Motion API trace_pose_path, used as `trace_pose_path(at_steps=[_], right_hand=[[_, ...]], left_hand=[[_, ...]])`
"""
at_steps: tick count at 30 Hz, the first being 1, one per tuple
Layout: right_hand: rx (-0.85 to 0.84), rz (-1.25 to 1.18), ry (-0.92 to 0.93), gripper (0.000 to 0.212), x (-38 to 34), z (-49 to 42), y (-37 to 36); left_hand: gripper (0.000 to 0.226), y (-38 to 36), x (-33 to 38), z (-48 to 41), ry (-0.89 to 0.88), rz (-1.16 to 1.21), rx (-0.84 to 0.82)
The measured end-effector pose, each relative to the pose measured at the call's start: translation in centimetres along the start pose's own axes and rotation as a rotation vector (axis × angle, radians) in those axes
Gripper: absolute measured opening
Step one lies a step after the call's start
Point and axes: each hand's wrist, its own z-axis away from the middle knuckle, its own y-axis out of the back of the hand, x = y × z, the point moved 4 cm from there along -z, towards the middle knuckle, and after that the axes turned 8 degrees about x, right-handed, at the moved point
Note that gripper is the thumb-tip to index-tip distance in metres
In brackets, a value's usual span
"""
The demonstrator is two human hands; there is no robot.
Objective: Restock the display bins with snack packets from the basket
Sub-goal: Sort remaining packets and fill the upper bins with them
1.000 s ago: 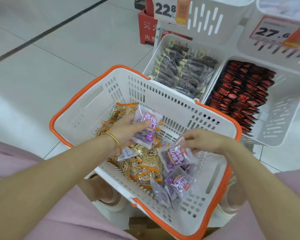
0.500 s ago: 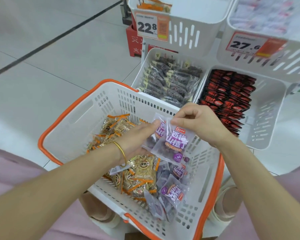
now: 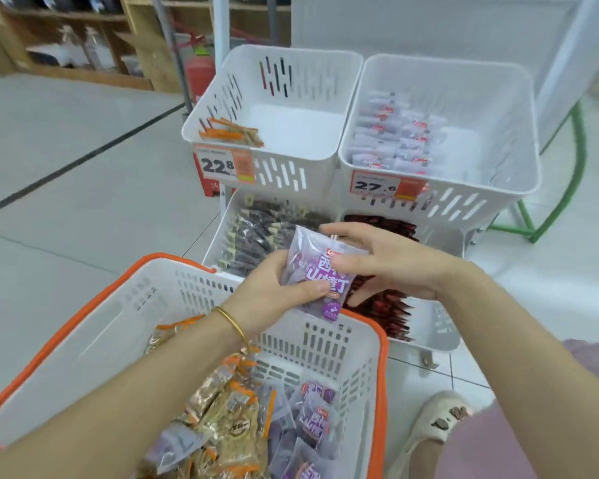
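Observation:
A white basket with an orange rim (image 3: pixel 382 368) sits low in front of me, holding gold-and-orange packets (image 3: pixel 229 423) and purple packets (image 3: pixel 312 423). Above its far rim, my left hand (image 3: pixel 267 292) and my right hand (image 3: pixel 384 264) both grip a stack of purple snack packets (image 3: pixel 320 274). The left thumb presses the front; the right fingers close over the top edge. Beyond stand the white display bins: the upper right bin (image 3: pixel 498 98) holds the same pale purple packets, and the upper left bin (image 3: pixel 284 81) has a few orange packets in its front corner.
Two lower bins hold dark packets (image 3: pixel 256 233) and red packets (image 3: pixel 388 309). Price tags reading 22.8 (image 3: pixel 222 165) and 27.6 (image 3: pixel 381 186) hang on the upper bins. A shoe (image 3: pixel 436 423) stands right of the basket. A green frame (image 3: pixel 567 188) stands at right, wooden shelving at back left.
Both hands have lifted out of the basket with the purple packets, up and forward over its far rim. My view tilted up, bringing the upper bins fully into sight.

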Motion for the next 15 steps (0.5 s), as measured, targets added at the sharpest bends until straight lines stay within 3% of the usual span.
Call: trace_pose_path(at_steps=[6,9,12,15], right_hand=[[0.092,-0.152,0.1,0.086,-5.7,1.9,8.9],[0.225,-0.138,0.189,0.064,-7.5,2.4,12.6],[0.429,-0.113,0.296,0.049,-9.0,2.5,16.3],[0.692,-0.106,0.431,0.051,-10.4,1.9,20.8]], left_hand=[[0.035,-5.7,9.3,-5.9,-0.3,-0.093,-0.062],[0.049,-8.1,12.3,-8.9,-0.414,-0.174,-0.031],[0.078,-10.0,14.1,-11.6,-0.463,-0.222,0.04],[0.074,-10.7,14.6,-14.0,-0.58,-0.434,0.194]])
